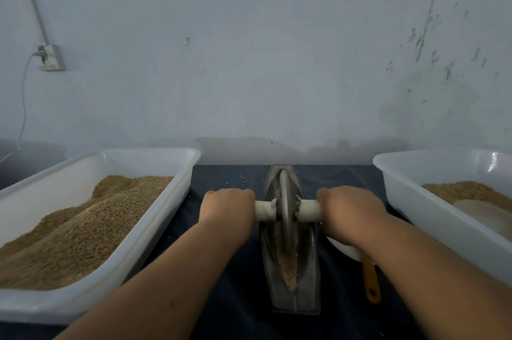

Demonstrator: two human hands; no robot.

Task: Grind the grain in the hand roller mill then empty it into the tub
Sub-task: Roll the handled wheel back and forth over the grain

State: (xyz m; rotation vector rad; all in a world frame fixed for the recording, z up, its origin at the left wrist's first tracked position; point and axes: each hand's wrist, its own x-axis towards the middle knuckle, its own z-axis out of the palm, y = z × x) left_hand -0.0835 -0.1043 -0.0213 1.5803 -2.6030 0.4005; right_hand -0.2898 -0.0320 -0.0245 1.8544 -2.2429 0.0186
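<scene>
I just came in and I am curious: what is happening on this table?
A person is grinding grain. The left hand and right hand each grip a handle of the wheel, which stands in the trough on the grain. Beside it, the left tub holds more grain than the right tub.

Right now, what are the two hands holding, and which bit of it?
The roller wheel, by its white handle: left hand grips the left end, right hand the right end.
</scene>
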